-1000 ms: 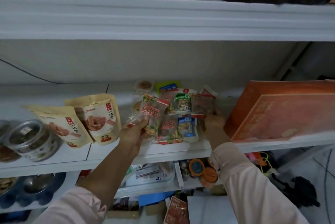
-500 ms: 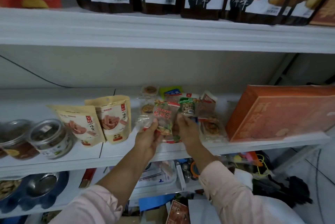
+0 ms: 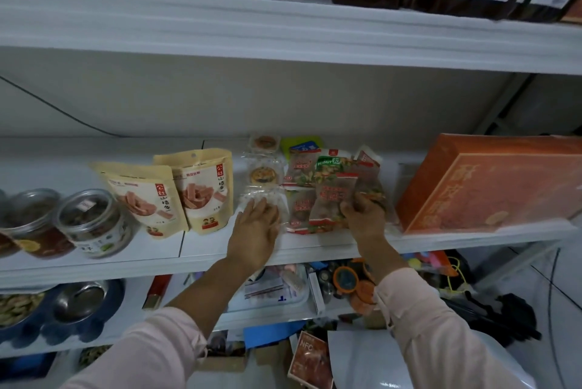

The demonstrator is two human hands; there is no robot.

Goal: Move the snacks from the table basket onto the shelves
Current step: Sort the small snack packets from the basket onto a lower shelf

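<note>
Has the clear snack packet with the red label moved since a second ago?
Yes. The clear red-labelled snack packet went rightward, away from the tan stand-up pouches and toward the orange cardboard box; the right hand holds it now.

The snack packet (image 3: pixel 330 199) changes hands. One second ago the left hand (image 3: pixel 256 225) pinches it alone, and half a second ago both hands meet on it. Now only the right hand (image 3: pixel 362 215) grips it, at its lower right edge. The packet now sits further right in the pile, nearer the orange box (image 3: pixel 491 181). The left hand, freed, lies flat with fingers straight on the clear-wrapped pastry (image 3: pixel 261 196) at the pile's front left.
</note>
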